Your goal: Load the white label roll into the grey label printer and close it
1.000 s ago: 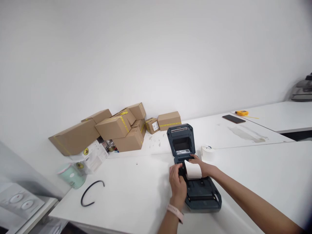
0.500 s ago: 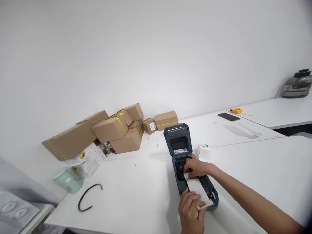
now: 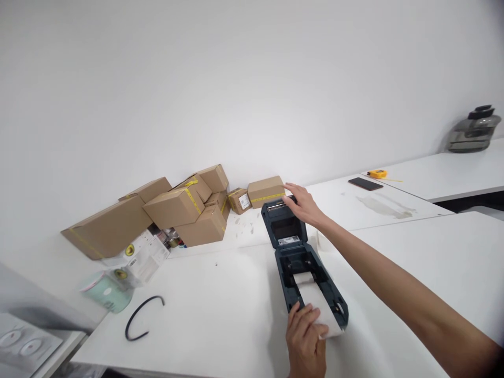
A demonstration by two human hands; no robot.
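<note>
A dark blue label printer (image 3: 305, 273) lies open on the white table (image 3: 220, 310), its lid (image 3: 284, 226) tipped back. A white paper strip (image 3: 319, 302) runs out of the roll bay over the printer's front edge. My left hand (image 3: 307, 338) pinches the near end of that strip at the front of the printer. My right hand (image 3: 302, 203) reaches over the top edge of the raised lid, fingers spread and resting on it.
Several taped cardboard boxes (image 3: 177, 210) are piled against the wall behind the printer. A green roll (image 3: 106, 290) and a black curved band (image 3: 142, 316) lie at the left. A phone (image 3: 365, 184), a yellow tape measure (image 3: 377, 174) and a grey appliance (image 3: 472, 130) are on the right.
My left hand pulled the paper strip out toward the printer's front. My right hand left the roll bay and moved up to the lid's top edge.
</note>
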